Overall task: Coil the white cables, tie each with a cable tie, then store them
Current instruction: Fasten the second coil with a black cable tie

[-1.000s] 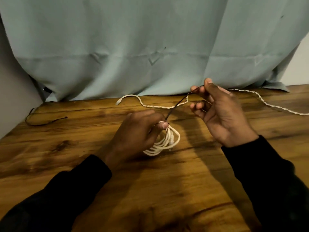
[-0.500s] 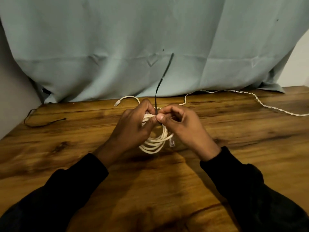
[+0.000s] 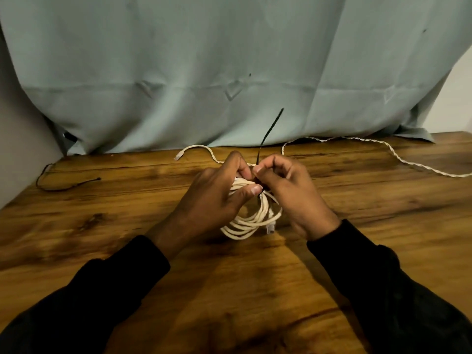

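The left hand [image 3: 217,198] grips the coiled white cable [image 3: 251,221] at its top. Just beside it, the right hand [image 3: 291,192] pinches the black cable tie [image 3: 269,131], whose tail points upward. No writing is legible

Your left hand [image 3: 214,198] grips the top of the white coil [image 3: 251,221] on the desk [image 3: 255,290]. Your right hand [image 3: 288,192] pinches the black tie [image 3: 268,134] at the coil, tail sticking up against the curtain [image 3: 229,60]. A loose cable [image 3: 383,149] lies at the back right, another white end [image 3: 194,149] back centre, and a second tie [image 3: 63,185] far left.
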